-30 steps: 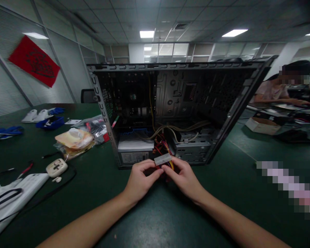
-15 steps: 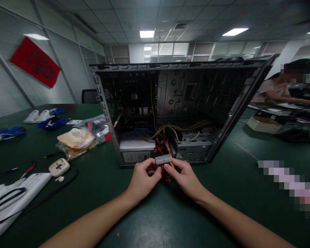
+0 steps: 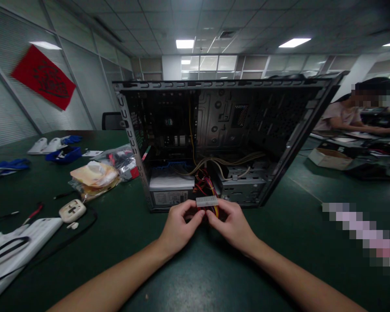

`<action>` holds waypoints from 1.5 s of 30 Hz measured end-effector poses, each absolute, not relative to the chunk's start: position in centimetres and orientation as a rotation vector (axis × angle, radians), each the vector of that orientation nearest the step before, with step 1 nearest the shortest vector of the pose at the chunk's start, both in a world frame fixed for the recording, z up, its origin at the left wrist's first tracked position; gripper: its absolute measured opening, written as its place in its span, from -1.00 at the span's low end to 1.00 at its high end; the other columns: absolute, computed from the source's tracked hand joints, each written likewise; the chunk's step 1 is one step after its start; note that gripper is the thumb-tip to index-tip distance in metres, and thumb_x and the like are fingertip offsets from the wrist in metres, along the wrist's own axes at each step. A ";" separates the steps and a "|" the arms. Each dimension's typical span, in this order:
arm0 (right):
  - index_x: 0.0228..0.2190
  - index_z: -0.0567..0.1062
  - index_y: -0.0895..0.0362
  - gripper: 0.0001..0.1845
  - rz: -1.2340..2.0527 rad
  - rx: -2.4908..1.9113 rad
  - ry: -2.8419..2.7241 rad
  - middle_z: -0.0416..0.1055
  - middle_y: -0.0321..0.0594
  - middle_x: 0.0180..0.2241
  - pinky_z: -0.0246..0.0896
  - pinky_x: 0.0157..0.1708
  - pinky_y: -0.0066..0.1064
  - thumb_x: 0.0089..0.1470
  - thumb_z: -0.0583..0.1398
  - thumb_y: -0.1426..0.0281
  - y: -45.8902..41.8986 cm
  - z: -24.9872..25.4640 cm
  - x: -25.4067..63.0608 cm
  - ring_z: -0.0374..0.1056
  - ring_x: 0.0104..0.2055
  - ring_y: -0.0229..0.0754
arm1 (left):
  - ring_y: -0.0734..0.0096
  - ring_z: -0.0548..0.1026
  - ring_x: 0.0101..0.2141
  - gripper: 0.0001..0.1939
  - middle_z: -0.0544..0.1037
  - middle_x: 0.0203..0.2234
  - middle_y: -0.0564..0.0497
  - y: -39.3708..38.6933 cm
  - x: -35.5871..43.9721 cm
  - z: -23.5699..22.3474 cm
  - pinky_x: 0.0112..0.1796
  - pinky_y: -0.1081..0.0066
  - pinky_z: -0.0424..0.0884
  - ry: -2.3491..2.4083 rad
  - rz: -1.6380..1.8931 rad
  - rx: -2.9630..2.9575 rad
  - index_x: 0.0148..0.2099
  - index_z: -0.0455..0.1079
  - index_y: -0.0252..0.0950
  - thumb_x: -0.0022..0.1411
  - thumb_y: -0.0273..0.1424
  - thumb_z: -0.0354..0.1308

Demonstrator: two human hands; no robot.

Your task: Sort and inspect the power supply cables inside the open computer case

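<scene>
Between my two hands is a pale, wide multi-pin power connector with red, yellow and dark wires running back from it. My left hand pinches its left end between thumb and fingers. On the right end, my right hand is closed in the same way. Just behind the hands stands an open computer case, its inside facing me. Within it are a power supply at the lower left, a CPU fan, loose cables and a metal drive cage.
On the left of the green table lie a plastic-wrapped pack, a blue tray, blue-and-white gloves, a cream box and a white keyboard-like slab. At right are an open carton and another person.
The connector has tilted level and sits slightly further right and lower between my fingers. Both hands keep nearly the same place and grip. The view has shifted very slightly.
</scene>
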State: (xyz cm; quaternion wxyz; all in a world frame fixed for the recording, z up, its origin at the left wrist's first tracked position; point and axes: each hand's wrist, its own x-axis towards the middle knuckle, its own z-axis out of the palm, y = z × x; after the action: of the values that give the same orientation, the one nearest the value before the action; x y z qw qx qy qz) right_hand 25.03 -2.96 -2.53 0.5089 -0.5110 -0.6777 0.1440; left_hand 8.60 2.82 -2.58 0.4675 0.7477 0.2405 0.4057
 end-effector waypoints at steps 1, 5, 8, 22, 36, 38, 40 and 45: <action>-0.37 0.53 0.15 -0.89 0.325 -1.230 -1.640 0.46 -0.23 -0.44 0.29 -0.31 -0.40 0.09 0.17 0.44 -2.9 -2.6 25.0 0.38 -0.37 -0.16 | 0.33 0.53 -0.32 -0.84 0.59 -0.34 -0.03 2.8 8.6 -2.5 -0.26 0.42 0.45 0.573 0.986 1.823 -0.18 0.47 -0.35 0.24 -0.38 0.17; -0.35 0.53 0.14 -0.89 0.280 -1.260 -1.647 0.47 -0.23 -0.43 0.27 -0.32 -0.41 0.08 0.17 0.45 -3.1 -2.6 24.9 0.37 -0.38 -0.18 | 0.29 0.53 -0.25 -0.81 0.59 -0.27 -0.07 2.8 8.7 -2.3 -0.19 0.37 0.43 0.536 0.980 1.783 -0.12 0.46 -0.35 0.24 -0.39 0.15; -0.34 0.53 0.15 -0.88 0.260 -1.241 -1.668 0.47 -0.23 -0.43 0.24 -0.36 -0.43 0.10 0.16 0.45 -3.2 -2.6 24.7 0.35 -0.41 -0.20 | 0.33 0.49 -0.33 -0.85 0.56 -0.36 -0.03 2.8 8.7 -2.2 -0.27 0.42 0.41 0.577 0.997 1.872 -0.20 0.45 -0.36 0.24 -0.40 0.12; -0.52 0.46 0.17 -0.67 0.517 -1.256 -1.631 0.37 -0.29 -0.57 0.17 -0.45 -0.46 0.22 0.14 0.26 -3.0 -1.9 25.3 0.29 -0.50 -0.24 | 0.32 0.53 -0.26 -0.81 0.58 -0.29 -0.04 3.2 8.7 -2.8 -0.21 0.41 0.44 0.555 0.993 1.700 -0.13 0.45 -0.35 0.24 -0.37 0.15; -0.50 0.46 0.17 -0.65 0.559 -1.252 -1.565 0.37 -0.30 -0.59 0.19 -0.51 -0.47 0.23 0.13 0.22 -3.1 -1.9 24.8 0.29 -0.54 -0.25 | 0.30 0.56 -0.29 -0.80 0.60 -0.30 -0.05 3.0 8.8 -2.2 -0.20 0.34 0.49 0.580 0.986 1.639 -0.18 0.46 -0.37 0.20 -0.34 0.19; -0.51 0.45 0.16 -0.64 0.530 -1.275 -1.568 0.36 -0.30 -0.60 0.17 -0.51 -0.47 0.23 0.13 0.22 -3.1 -1.9 24.8 0.29 -0.54 -0.25 | 0.29 0.55 -0.28 -0.78 0.60 -0.30 -0.06 3.1 8.9 -2.1 -0.19 0.33 0.49 0.563 0.967 1.617 -0.19 0.46 -0.38 0.19 -0.33 0.20; -0.51 0.45 0.16 -0.65 0.486 -1.293 -1.572 0.36 -0.30 -0.60 0.17 -0.51 -0.47 0.23 0.12 0.23 -3.1 -2.0 24.7 0.29 -0.54 -0.25 | 0.29 0.54 -0.28 -0.76 0.60 -0.31 -0.07 3.2 8.9 -2.1 -0.18 0.32 0.47 0.542 0.937 1.585 -0.18 0.46 -0.38 0.18 -0.31 0.21; -0.50 0.47 0.16 -0.68 0.383 -1.295 -1.588 0.38 -0.29 -0.59 0.17 -0.48 -0.48 0.23 0.14 0.27 -3.4 -2.1 24.5 0.31 -0.53 -0.25 | 0.28 0.53 -0.24 -0.73 0.58 -0.29 -0.06 3.1 9.0 -2.4 -0.14 0.32 0.44 0.522 0.929 1.543 -0.16 0.44 -0.37 0.16 -0.29 0.24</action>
State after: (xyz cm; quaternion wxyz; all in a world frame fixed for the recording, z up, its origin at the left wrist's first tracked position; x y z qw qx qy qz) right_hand 24.50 -3.37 -2.08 0.5042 -0.5365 -0.6579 0.1586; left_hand 8.99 3.07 -2.36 0.5918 0.6633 0.2244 0.3993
